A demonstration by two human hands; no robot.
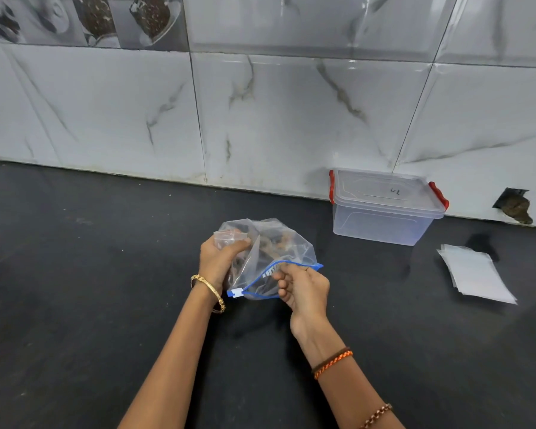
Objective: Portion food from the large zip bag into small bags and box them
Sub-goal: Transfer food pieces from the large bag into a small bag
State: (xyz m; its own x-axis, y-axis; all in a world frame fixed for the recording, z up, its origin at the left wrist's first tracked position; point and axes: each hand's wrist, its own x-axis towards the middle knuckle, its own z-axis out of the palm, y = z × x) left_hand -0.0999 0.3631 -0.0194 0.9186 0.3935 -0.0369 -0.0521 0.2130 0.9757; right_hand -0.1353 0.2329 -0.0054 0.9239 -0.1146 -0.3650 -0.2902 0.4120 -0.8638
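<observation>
1. Zip bag (279, 249), mid-bench: soft, light, slippery film with loose dark food inside; best held at the blue zip edge.
2. Left hand (218, 260) grips the bag's far side with a small bag; right hand (302, 289) fingers pinch the open zip.
3. Box (384, 209), lidded, far right; flat small bags (477, 274) beside it.
4. Bench (90, 274): dark, matte; marble-tiled wall behind.

Clear glossy plastic zip bag (279, 243)
</observation>
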